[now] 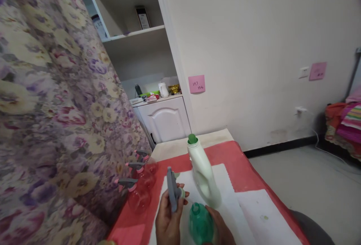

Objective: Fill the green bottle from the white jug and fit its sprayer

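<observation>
Near the front of the table, my left hand (pixel 167 220) is closed on a grey spray trigger head (pixel 172 191) with a pale green collar. My right hand (pixel 221 224) wraps round the right side of a small translucent green bottle (pixel 200 224), whose neck is bare at the top. Trigger head and bottle are apart. Just behind them stands a tall pale green detergent jug (pixel 205 173) with a handle and an uncapped mouth. A darker green spout shows in that mouth. A small pale green piece lies partly hidden behind the trigger head.
Several clear pink spray bottles (pixel 139 200) with grey triggers stand at the table's left edge by a floral curtain (pixel 64 105). White paper sheets (pixel 262 215) lie on the red tablecloth (pixel 225 151). Beyond are a white cabinet (pixel 166 119) and a wall.
</observation>
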